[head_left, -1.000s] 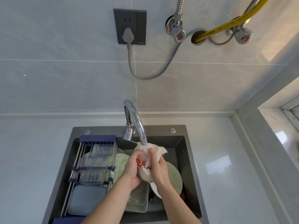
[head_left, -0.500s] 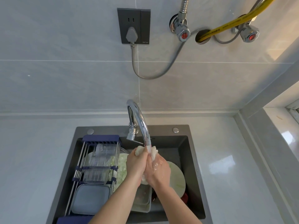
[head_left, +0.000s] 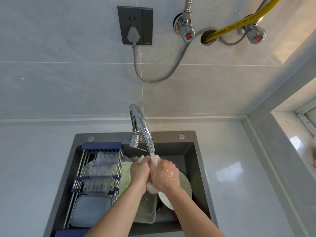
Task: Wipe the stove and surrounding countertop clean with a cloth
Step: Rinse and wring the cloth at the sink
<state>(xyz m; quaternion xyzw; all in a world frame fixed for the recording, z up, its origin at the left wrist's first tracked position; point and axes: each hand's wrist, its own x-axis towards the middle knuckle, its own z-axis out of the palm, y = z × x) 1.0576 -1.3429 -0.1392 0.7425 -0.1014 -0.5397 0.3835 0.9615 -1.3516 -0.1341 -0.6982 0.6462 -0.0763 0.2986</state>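
Observation:
A white cloth (head_left: 151, 188) is bunched between both my hands over the dark sink (head_left: 196, 165). My left hand (head_left: 139, 173) grips its left side and my right hand (head_left: 165, 176) grips its right side, wet and shiny. Water runs from the chrome tap (head_left: 142, 127) onto the cloth's top end between my thumbs. Most of the cloth is hidden inside my fists. The stove is out of view. Pale countertop (head_left: 239, 177) surrounds the sink.
A metal drying rack (head_left: 100, 168) with clear containers and a grey lid spans the sink's left half. Green plates (head_left: 183, 185) and a tray lie under my hands. On the wall are a socket with plug (head_left: 134, 34), two valves and a yellow hose (head_left: 239, 23).
The cloth, spread loosely with red print showing a second ago, is now squeezed tight in both fists under the running water. My hands have closed together.

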